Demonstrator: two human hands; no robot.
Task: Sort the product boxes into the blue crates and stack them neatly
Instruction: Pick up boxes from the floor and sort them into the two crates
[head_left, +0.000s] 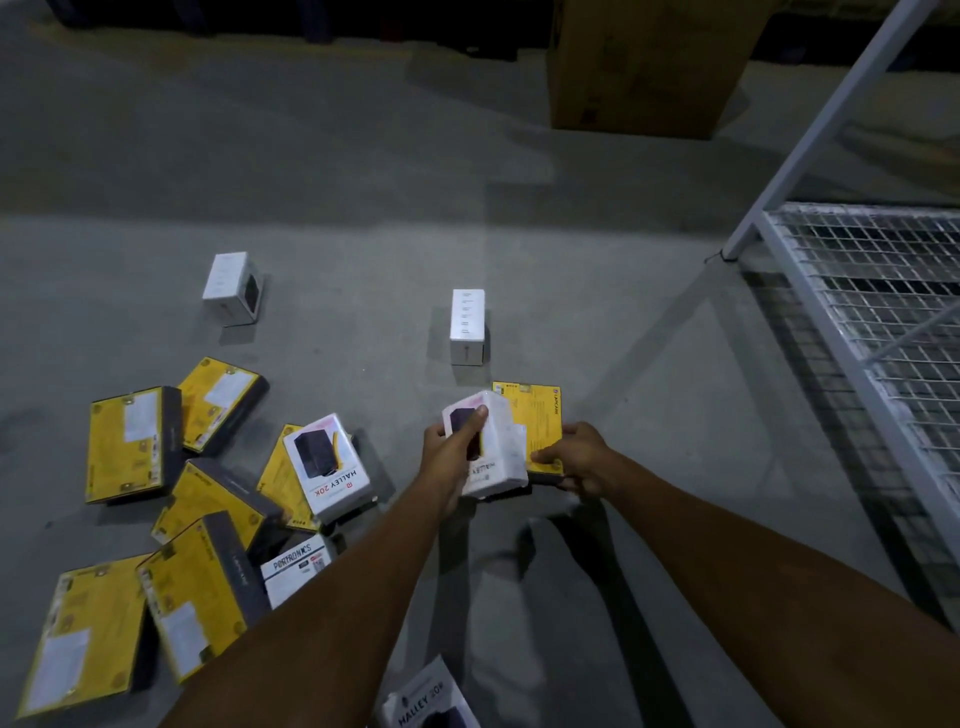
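Note:
My left hand (451, 453) grips a white product box (498, 457) with a dark picture on its face, held above the floor at centre. My right hand (582, 457) holds the near edge of a flat yellow box (535, 421) just behind and right of it. Several yellow-and-grey boxes (130, 447) lie scattered on the floor at left, with a white "Halley 20K" box (327, 467) on top of them. Two white boxes (467, 327) (231, 286) stand farther off. No blue crate is in view.
A white metal rack with a wire-mesh shelf (872, 312) fills the right side. A large cardboard carton (644, 67) stands at the back. Another white box (426, 701) lies at the bottom edge, and a "Portronics" box (296, 569) sits by my left forearm. The floor is grey concrete.

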